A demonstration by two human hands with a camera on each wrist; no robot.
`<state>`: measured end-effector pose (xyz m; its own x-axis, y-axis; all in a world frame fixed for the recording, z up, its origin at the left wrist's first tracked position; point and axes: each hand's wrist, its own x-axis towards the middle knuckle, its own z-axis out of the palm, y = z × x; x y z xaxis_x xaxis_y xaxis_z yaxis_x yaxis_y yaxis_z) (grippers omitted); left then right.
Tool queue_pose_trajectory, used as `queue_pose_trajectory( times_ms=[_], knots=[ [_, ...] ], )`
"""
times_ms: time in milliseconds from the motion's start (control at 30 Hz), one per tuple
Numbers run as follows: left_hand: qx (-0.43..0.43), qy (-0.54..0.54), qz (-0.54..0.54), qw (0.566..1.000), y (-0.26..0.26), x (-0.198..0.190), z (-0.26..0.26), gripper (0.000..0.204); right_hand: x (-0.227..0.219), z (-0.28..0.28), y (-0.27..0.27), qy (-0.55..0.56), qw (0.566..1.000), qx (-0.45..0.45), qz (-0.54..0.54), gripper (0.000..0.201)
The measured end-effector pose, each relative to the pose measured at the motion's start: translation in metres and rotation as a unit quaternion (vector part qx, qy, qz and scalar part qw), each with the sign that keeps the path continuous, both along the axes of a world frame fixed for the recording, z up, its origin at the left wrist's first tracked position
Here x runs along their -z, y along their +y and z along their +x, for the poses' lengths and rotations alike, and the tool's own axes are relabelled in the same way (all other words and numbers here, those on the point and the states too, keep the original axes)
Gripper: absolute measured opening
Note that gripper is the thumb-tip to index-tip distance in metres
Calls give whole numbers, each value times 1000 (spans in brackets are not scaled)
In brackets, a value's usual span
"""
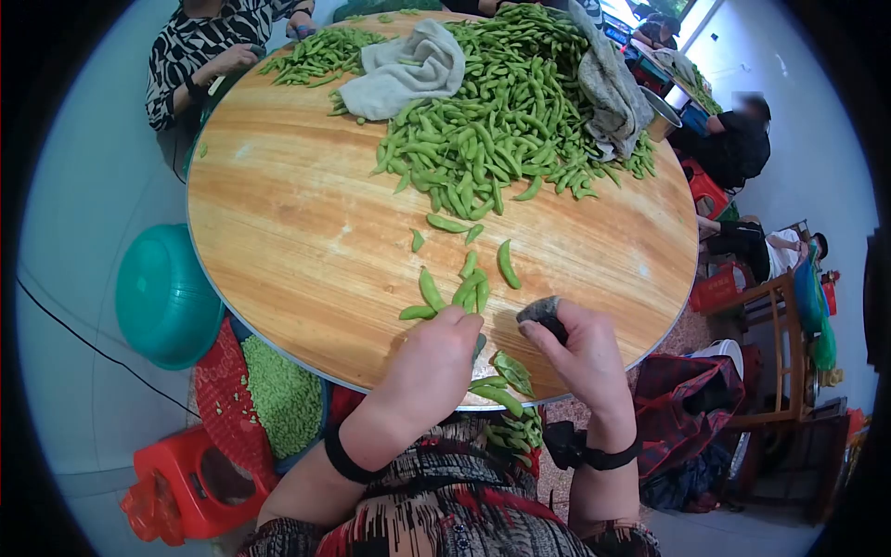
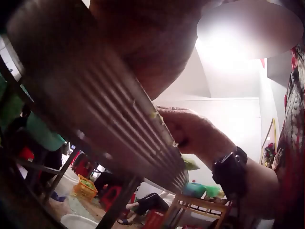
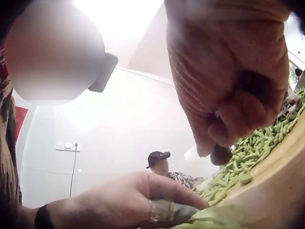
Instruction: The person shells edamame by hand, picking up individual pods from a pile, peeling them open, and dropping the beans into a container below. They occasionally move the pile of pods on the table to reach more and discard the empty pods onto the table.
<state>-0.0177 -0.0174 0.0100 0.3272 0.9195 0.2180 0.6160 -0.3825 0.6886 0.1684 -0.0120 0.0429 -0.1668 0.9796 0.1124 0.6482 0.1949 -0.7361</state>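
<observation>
Clearly early yet: a pod is being pinched by the left hand at the table edge, the right hand is being held curled beside it, a basket of shelled beans is lying lower left, and a large pod heap is waiting at upper centre.

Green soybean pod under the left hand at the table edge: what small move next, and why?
Probably bring the right hand across to that green soybean pod. The left hand already grips it, empty-looking pods lie beside it, and the right hand's dark-covered fingertip hovers just apart.
</observation>
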Motion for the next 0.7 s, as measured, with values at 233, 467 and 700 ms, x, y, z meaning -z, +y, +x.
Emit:
queue_pose_trajectory(
  times_ms=[233,467,700],
  knots=[
    [90,-153,-68,982,11,11,-16,17,4,-24,31,-175,982,-7,74,18],
    [178,-832,-368,375,3,4,-75,16,0,-31,32,-238,962,-80,106,16],
    [65,-765,-377,518,-6,1,-79,19,0,-74,-1,-290,947,-109,82,17]
  ],
)
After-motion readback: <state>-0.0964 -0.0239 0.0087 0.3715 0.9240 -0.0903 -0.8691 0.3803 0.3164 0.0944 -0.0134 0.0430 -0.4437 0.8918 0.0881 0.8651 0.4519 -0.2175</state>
